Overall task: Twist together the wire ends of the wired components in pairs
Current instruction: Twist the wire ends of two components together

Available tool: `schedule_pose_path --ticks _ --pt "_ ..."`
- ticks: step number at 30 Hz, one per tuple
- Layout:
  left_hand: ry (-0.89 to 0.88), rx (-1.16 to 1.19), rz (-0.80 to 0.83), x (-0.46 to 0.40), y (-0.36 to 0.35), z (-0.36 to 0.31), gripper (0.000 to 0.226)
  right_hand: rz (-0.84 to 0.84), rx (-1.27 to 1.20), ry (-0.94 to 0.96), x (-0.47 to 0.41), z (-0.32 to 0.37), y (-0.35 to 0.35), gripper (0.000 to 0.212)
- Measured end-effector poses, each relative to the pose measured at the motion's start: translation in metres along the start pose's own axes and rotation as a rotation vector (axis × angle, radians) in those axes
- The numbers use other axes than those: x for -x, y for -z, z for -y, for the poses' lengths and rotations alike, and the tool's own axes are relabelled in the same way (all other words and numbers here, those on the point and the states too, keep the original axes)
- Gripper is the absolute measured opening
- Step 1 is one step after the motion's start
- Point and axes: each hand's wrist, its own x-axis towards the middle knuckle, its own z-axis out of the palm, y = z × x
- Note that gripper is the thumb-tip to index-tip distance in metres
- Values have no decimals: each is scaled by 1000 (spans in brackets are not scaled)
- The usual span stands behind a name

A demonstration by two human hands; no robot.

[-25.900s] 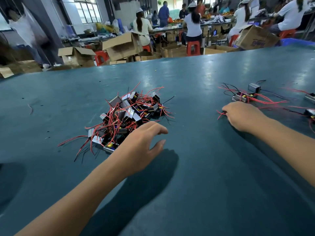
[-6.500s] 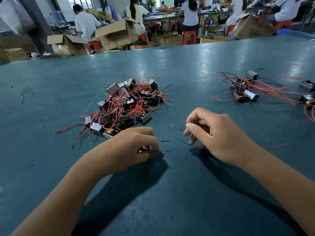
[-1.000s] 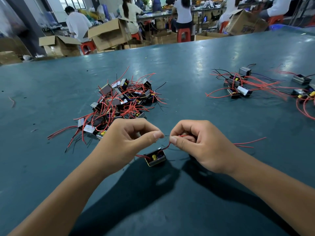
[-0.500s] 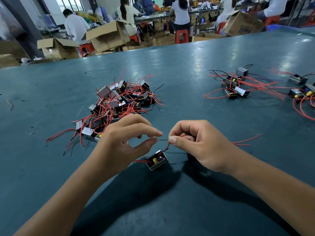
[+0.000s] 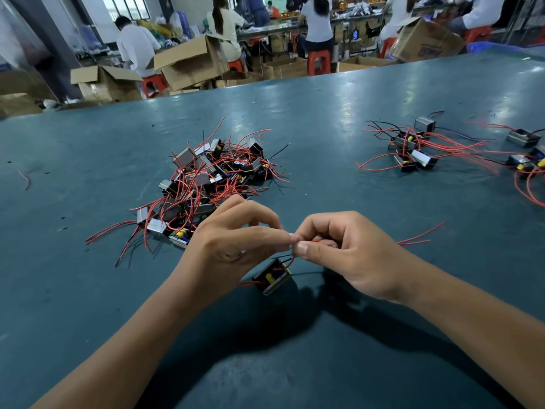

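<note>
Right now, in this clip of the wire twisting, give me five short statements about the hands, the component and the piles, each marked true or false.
1. Both hands pinch wire ends above one component. True; left hand and right hand meet fingertip to fingertip.
2. That component hangs in the air. False; it looks to rest on the table, below the hands.
3. The big pile of components lies ahead of the left hand. True.
4. The smaller group sits at the far left. False; it lies to the far right.
5. Most wires are blue. False; most are red, some black.
</note>
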Motion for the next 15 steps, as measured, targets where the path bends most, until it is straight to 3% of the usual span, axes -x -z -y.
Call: schedule_pose_path --ticks 10,15 --pt "-144 -239 5 2 9 -4 11 53 -2 -2 1 2 1 11" --pt "-169 -282 58 0 12 -6 19 46 129 69 3 -2 0 11"
